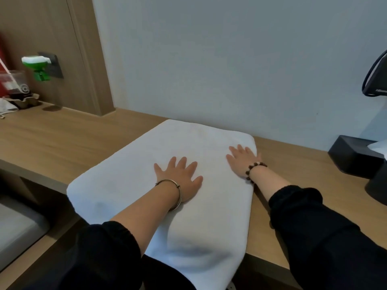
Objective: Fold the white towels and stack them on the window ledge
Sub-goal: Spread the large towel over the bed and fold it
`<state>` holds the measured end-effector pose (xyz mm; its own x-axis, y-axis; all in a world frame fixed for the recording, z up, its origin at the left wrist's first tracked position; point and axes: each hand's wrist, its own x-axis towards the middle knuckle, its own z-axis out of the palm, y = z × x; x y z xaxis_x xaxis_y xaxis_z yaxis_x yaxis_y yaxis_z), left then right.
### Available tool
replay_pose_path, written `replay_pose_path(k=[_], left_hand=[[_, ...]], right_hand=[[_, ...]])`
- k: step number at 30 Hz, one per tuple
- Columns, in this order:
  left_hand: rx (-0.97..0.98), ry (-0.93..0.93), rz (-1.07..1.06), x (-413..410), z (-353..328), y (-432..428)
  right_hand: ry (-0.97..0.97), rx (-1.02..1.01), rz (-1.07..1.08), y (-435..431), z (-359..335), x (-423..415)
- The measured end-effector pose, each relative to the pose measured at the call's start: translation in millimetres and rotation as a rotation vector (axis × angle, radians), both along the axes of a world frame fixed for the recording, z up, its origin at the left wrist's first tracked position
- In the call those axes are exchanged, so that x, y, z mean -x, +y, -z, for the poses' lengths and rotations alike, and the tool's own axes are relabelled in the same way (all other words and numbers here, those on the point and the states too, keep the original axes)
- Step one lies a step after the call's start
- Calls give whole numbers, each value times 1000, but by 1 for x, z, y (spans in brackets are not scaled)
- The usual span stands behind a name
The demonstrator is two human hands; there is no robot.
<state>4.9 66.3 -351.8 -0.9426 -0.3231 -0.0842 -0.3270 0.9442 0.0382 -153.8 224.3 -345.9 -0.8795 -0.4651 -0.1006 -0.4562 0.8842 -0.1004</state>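
A folded white towel (146, 164) lies across the wooden ledge (62, 137), its near end hanging over the front edge. My left hand (180, 176) presses flat on the towel's middle with fingers spread. My right hand (243, 159) lies flat on the towel's right edge, fingers straight, close to the far right corner. Both forearms reach in from below in black sleeves; a metal bangle is on the left wrist, a bead bracelet on the right.
A pale wall (230, 59) stands right behind the towel. A black tissue box (354, 155) sits on the ledge at the right. At the far left are a green plug-in device (38, 68) on a socket and some clutter (14, 95).
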Motion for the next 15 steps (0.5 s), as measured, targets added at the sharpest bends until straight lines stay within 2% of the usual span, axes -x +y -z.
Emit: replay_pose_path(k=[4,8,11,14,15], left_hand=[[-14,99,22,14,-5,-7],[-32,10,-20,42,-7,-42],[-47,-20,-114,69,-7,-78],[-78,-21,-207,93,-6,-105],[-88,-24,-237,102,-6,-112]], right_hand=[[26,35,145,4,-4,21],[-10,151,268,1,1,33],[-1,313,411,1,3,47],[129,277,525,-3,-5,56],[121,272,546,-6,-8,60]])
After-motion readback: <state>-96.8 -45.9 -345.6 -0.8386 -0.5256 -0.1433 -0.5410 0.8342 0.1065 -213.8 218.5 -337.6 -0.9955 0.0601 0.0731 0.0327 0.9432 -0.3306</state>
